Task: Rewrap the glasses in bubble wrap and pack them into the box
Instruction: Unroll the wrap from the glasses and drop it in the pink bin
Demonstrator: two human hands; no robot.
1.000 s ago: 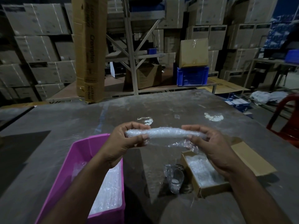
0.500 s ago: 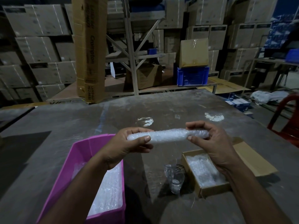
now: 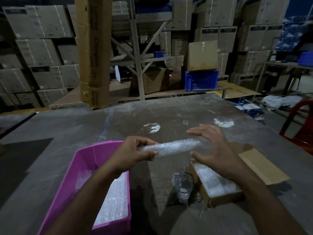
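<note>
A long roll of clear bubble wrap (image 3: 171, 147) is held level above the grey, dusty desk (image 3: 169, 112). Its left end is pinched by the left hand (image 3: 133, 156), whose fingers (image 3: 145, 141) are curled over the top of the roll while the thumb closes on it from below. The right hand (image 3: 218, 153) is spread open at the roll's right end: its fingers (image 3: 197, 131) are stretched out straight beyond the roll and the thumb is extended on the near side, so that the end of the roll lies between them against the palm. Nothing is gripped by the right hand; whether the palm truly touches the wrap cannot be told.

Below the right thumb, a small open brown cardboard box (image 3: 223, 197) stands on the desk, lined with bubble wrap, its flap folded out flat to the right. Just beside the box, on its left and beneath the gap between the two hands, clear drinking glasses (image 3: 183, 187) stand upright, close together; their exact number cannot be made out. Under the left forearm a pink plastic tray (image 3: 84, 165) rests on the desk with sheets of bubble wrap lying inside it.

Far beyond the fingertips, a tall narrow cardboard carton (image 3: 94, 53) is stood upright at the desk's far edge, and stacked brown cartons and a blue plastic crate (image 3: 200, 80) are seen behind it. A red plastic chair (image 3: 301, 126) is visible at the right edge.
</note>
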